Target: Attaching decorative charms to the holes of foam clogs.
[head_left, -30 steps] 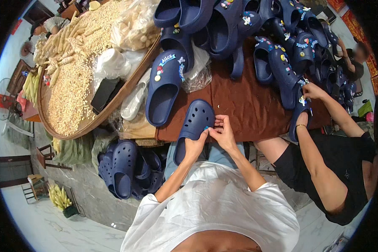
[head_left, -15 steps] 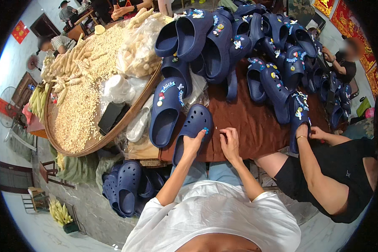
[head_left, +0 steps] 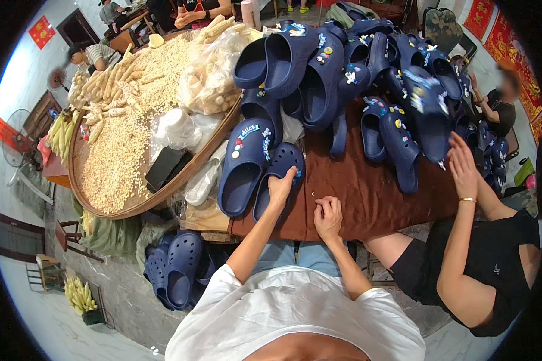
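A plain navy clog [head_left: 285,157] with round holes lies near the table's front edge, gripped across its upper by my left hand [head_left: 280,186]. A small blue charm shows at that hand's fingertips. To its left is a navy clog [head_left: 245,165] decorated with several charms. My right hand [head_left: 328,219] rests on the brown cloth [head_left: 349,180], its fingers curled in; whatever they may hold is hidden. Just beyond them a tiny white piece [head_left: 313,194] lies on the cloth.
Decorated clogs [head_left: 325,72] are piled at the back. A wide round tray [head_left: 180,180] of corn kernels stands left. Below it are more plain clogs [head_left: 183,265]. At right, a co-worker's hands [head_left: 462,168] are beside the pile, near a motion-blurred clog [head_left: 430,129].
My right hand's fingers have curled in; my left hand keeps its hold on the clog. The co-worker's clog has moved away onto the pile, and their hands have come off it.
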### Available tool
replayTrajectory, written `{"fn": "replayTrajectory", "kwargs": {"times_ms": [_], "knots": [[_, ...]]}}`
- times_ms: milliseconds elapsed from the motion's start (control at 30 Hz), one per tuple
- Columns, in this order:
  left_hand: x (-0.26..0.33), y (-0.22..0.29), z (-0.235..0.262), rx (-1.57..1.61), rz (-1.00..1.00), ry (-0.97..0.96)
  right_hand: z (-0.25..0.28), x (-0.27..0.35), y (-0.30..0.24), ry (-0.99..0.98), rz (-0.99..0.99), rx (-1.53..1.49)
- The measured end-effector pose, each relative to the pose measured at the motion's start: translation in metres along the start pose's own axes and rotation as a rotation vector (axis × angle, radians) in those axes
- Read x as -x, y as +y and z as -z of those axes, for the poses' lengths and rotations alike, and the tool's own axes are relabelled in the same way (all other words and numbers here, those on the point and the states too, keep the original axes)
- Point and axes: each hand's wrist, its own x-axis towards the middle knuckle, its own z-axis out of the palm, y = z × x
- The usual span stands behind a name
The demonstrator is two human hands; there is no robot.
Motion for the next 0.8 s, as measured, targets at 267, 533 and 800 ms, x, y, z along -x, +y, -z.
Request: {"fn": "replayTrajectory", "kwargs": {"times_ms": [267,533,800], "knots": [[0.036,-0.027,0.022,-0.419,-0.470,-0.021,0.002,0.002,0.001,0.003,0.008,-0.011],[0.064,-0.026,0.045,-0.807,-0.839,-0.107,0.002,0.001,0.006,0.001,-0.003,0.000],[0.060,-0.023,0.038,-0.917,-0.771,-0.022,0.000,-0.013,-0.001,-0.007,-0.141,-0.203]]}}
